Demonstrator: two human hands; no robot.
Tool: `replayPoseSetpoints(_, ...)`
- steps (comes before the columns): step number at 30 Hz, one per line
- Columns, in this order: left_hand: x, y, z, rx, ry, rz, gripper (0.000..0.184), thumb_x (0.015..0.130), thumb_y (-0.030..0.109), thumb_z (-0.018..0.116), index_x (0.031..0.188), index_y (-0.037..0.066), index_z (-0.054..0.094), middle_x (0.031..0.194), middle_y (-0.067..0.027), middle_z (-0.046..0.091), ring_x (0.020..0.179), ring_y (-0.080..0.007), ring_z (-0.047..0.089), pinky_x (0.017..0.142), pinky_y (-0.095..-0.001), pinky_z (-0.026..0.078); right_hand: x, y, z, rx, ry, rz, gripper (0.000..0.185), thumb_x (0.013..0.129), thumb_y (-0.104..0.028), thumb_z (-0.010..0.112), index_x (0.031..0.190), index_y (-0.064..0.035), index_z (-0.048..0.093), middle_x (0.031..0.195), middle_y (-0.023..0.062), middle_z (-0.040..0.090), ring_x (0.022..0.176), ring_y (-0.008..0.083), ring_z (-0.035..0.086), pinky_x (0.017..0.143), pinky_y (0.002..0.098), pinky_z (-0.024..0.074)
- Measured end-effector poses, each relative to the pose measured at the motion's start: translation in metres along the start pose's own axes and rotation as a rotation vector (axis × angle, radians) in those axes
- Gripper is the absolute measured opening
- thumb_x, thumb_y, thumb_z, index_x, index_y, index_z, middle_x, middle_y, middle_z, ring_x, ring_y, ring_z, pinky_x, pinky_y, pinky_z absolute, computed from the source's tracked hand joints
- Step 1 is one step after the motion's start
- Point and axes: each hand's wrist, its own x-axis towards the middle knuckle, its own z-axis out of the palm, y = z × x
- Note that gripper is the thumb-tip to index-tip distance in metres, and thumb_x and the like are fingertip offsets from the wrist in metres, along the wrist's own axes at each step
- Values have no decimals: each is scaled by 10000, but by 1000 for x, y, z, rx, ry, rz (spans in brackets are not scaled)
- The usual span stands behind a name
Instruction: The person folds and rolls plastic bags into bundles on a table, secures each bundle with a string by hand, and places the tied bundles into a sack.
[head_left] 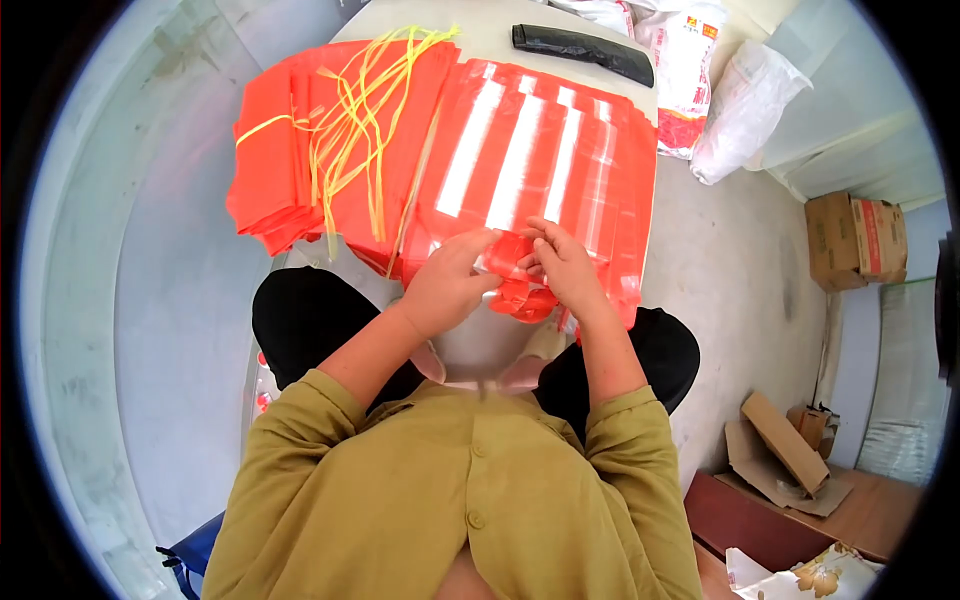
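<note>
Bright red plastic bags [470,150] with shiny whitish stripes lie in a flat layered stack in front of me. At the stack's near edge is a bunched piece of red plastic [525,300]. My left hand [445,285] rests at its left side, thumb and index finger apart; its other fingers are mostly hidden. My right hand [563,268] is over the right side, fingers bent and spread, touching or just above the plastic. To the left, a folded pile of red bags [270,150] carries a loose bunch of yellow plastic ties [375,120], with one yellow strip across the pile.
A black rolled plastic bundle [583,53] lies at the back of the pale table [475,25]. White printed sacks [685,75] stand beyond it. Cardboard boxes [855,240] are at the right, with flattened cardboard [785,450] lower down. My knees sit under the near edge.
</note>
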Motion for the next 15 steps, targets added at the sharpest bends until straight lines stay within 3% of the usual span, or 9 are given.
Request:
replayPoseSetpoints(3,6,-1,-9,261,-40,279,203,829,81,700,1031,62,707,1273,-128,659,1289,-345,576,1088,-554,465,-3,-4,2,-169,-23,-15,408,1098,-115,458,1479,12,527,1253,132,684,930,152,706,818,294,575)
replayPoseSetpoints(6,10,-3,-8,290,-114,271,151,821,78,702,968,61,680,1257,-110,662,1280,-339,577,1090,-570,458,-7,-6,6,-119,30,-22,387,1078,-69,461,1443,9,562,1206,123,698,930,154,707,815,291,577)
replayPoseSetpoints(9,15,-9,-2,157,-71,210,202,748,14,681,946,51,658,1167,-116,692,1197,-360,620,1055,-535,480,-13,6,4,-143,164,-178,342,1053,-26,485,1372,3,604,1157,97,709,923,158,706,802,299,574)
replayPoseSetpoints(12,23,-12,-1,31,-22,127,185,779,36,686,962,39,666,979,-118,701,1049,-349,656,967,-487,519,-22,28,-6,-212,227,-343,244,997,12,555,1208,-8,675,1105,104,724,924,182,710,786,322,570)
replayPoseSetpoints(15,31,-4,1,16,-13,-94,163,830,76,699,982,26,673,877,-129,678,899,-347,658,830,-452,535,-44,31,-7,-499,211,-566,179,918,26,641,1079,-17,706,1078,127,729,932,246,711,800,362,574)
